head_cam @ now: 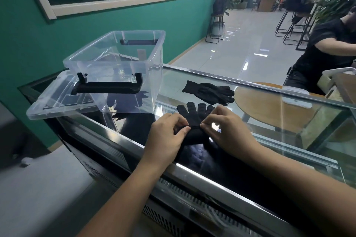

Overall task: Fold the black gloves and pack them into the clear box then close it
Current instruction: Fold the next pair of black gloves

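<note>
Near glove (193, 113) cuff hidden under fingers (182, 131)

A glass-topped display counter (202, 174) with a metal front edge carries everything here. At about ten o'clock stands the clear box (115, 59), open-topped and upright. Its clear lid (50, 107) lies flat toward nine o'clock, jutting past the counter's end. One black glove (209, 92) lies flat at one o'clock. A second glove (196, 110) lies nearer, fingers spread toward twelve.
</note>
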